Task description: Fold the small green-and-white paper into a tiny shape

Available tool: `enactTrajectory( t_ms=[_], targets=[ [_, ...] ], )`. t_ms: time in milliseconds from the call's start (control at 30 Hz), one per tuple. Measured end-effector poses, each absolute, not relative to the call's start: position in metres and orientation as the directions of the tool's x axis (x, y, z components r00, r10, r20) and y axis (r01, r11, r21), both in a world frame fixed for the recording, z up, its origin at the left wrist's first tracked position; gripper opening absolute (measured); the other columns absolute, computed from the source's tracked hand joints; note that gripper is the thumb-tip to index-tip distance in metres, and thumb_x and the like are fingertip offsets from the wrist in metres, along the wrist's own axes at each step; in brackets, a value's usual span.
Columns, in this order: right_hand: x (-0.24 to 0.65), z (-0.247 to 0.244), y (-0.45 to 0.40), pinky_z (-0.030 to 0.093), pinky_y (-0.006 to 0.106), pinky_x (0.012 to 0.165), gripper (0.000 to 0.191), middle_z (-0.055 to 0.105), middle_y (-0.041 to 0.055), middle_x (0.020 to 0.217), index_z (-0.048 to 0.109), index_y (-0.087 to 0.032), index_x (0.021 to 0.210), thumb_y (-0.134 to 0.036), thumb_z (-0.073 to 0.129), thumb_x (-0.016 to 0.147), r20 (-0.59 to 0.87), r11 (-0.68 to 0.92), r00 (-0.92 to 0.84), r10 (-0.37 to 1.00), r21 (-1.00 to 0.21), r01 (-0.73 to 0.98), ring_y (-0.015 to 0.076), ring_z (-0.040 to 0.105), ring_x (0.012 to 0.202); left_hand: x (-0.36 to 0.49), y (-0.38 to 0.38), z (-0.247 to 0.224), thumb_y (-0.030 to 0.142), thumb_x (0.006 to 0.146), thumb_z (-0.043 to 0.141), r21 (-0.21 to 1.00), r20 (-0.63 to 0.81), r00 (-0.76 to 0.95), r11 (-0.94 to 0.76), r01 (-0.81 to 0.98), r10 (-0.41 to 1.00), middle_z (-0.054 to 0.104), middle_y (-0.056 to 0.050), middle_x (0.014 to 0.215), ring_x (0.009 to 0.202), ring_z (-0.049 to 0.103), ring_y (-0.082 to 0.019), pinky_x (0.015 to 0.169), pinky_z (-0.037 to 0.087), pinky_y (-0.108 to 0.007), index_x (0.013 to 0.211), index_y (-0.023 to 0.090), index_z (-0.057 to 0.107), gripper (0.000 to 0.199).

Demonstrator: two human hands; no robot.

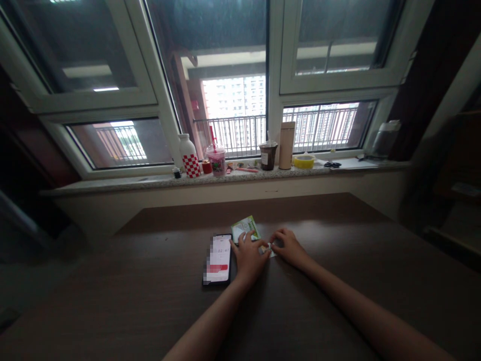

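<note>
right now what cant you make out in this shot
Head view, the only one:
- Small white piece between the left hand and right hand: fingers cover most of it, too small to identify.
- Green packet: print too small to read, near edge under the left hand.
- Phone screen: blurred.
- Windowsill items such as the checkered bottle: too small and dim for labels.
- Both elbows: cut off by the bottom edge.
</note>
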State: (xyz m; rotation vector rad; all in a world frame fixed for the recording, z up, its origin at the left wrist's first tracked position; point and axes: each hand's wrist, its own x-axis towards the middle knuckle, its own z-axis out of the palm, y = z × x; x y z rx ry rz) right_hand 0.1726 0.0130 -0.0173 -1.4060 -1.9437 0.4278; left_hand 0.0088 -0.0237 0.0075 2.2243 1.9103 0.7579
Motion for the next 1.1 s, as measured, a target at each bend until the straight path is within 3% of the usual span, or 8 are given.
enactTrajectory(
  t_ms=[133, 367, 633, 1100],
  targets=[
    [0.174, -0.019, 0.013, 0.039, 0.035, 0.095, 0.01, 0.057, 0.0058, 0.099, 0.068, -0.021, 0.085, -0.019, 0.066, 0.075, 0.34, 0.355, -0.162, 0.927, -0.648, 0.674, 0.0222, 0.052, 0.104, 0.009, -0.024, 0.007, 0.044, 0.08, 0.065, 0.375, 0.304, 0.103, -0.218, 0.901, 0.947, 0.052, 0.001, 0.137, 0.134, 0.031, -0.032, 0.108, 0.003, -0.069, 0.083, 0.036, 0.074, 0.013],
    [0.192, -0.017, 0.015, 0.043, 0.035, 0.093, 0.014, 0.062, 0.0058, 0.095, 0.072, -0.02, 0.086, -0.027, 0.06, 0.083, 0.388, 0.432, -0.2, 0.9, -0.726, 0.535, 0.0201, 0.057, 0.096, 0.007, -0.022, 0.006, 0.045, 0.079, 0.065, 0.367, 0.274, 0.107, -0.207, 0.907, 0.956, 0.048, 0.0, 0.141, 0.137, 0.029, -0.033, 0.109, 0.003, -0.067, 0.086, 0.036, 0.074, 0.014],
    [0.201, -0.017, 0.006, 0.038, 0.041, 0.101, 0.011, 0.061, 0.0071, 0.111, 0.077, -0.027, 0.084, -0.03, 0.069, 0.079, 0.404, 0.559, -0.387, 0.829, -0.636, 0.533, 0.0233, 0.05, 0.111, 0.008, -0.025, 0.009, 0.046, 0.082, 0.062, 0.353, 0.25, 0.11, -0.196, 0.915, 0.962, 0.047, 0.0, 0.141, 0.137, 0.027, -0.033, 0.11, 0.002, -0.067, 0.09, 0.035, 0.073, 0.018],
    [0.197, -0.011, -0.001, 0.034, 0.042, 0.106, 0.008, 0.057, 0.0073, 0.113, 0.077, -0.026, 0.079, -0.028, 0.07, 0.077, 0.362, 0.502, -0.348, 0.865, -0.61, 0.613, 0.0237, 0.045, 0.116, 0.006, -0.021, 0.007, 0.045, 0.081, 0.063, 0.37, 0.237, 0.123, -0.207, 0.906, 0.964, 0.048, 0.001, 0.14, 0.137, 0.027, -0.033, 0.108, 0.003, -0.069, 0.089, 0.035, 0.072, 0.016]
  ],
)
